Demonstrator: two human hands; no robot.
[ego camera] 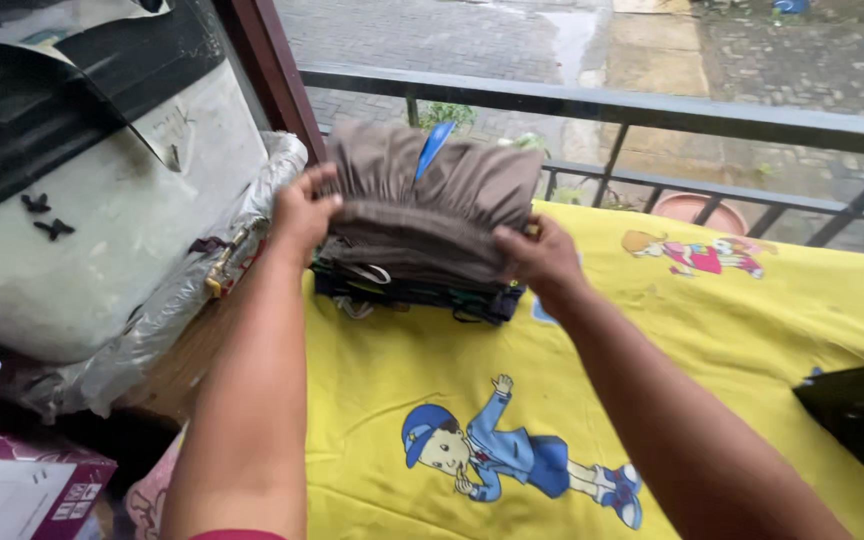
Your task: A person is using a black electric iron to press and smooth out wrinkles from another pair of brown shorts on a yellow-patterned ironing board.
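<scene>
Head view shows me setting a folded brown garment (pixel 432 205) onto the stack of folded clothes (pixel 417 290) on the yellow cloth (pixel 712 330); next calls for squaring it. Both arms reach forward, left hand (pixel 304 212) and right hand (pixel 542 258) each gripping an end

A yellow cartoon-print cloth (pixel 732 320) covers the worktop. Behind it runs a dark metal railing (pixel 652 110), with wet paving (pixel 452 35) beyond in flat daylight. A brown post (pixel 272 70) stands left, beside a plastic-wrapped white bulk (pixel 102 230).
</scene>
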